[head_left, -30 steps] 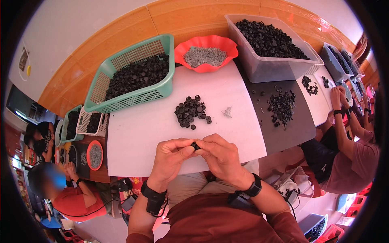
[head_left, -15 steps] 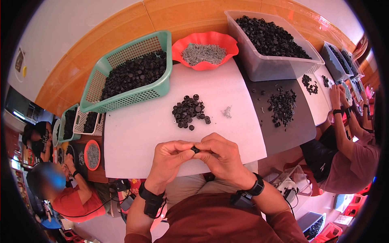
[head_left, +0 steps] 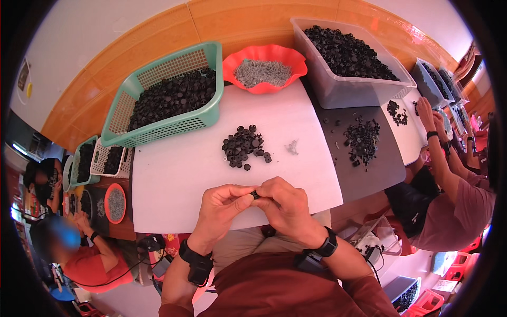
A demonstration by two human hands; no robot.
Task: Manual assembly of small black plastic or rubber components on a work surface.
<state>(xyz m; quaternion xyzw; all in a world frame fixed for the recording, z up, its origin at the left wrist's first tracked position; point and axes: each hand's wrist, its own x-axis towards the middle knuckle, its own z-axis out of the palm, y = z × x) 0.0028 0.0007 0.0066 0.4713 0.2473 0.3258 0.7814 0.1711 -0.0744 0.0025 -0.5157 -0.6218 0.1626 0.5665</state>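
My left hand [head_left: 223, 208] and my right hand [head_left: 288, 207] meet over the near edge of the white work surface [head_left: 179, 179]. Between their thumbs and fingertips they pinch a small black plastic part [head_left: 255, 195], mostly covered by the fingers. Beyond the hands lies a loose pile of black plastic caps and knobs [head_left: 240, 148]. Just right of it sits a small heap of thin silver screws or pins [head_left: 292, 147], too fine to tell which.
Along the back stand a green basket [head_left: 158, 134] of black parts, a red scalloped bowl [head_left: 269, 87] of silver pieces and a clear bin [head_left: 359, 95] of black parts. More black pieces [head_left: 362, 140] lie on a dark mat at right. Co-workers sit on both sides.
The view has shifted slightly. My hands keep the same pinch on the black part, with little finger movement. The co-worker at right has reached farther forward.
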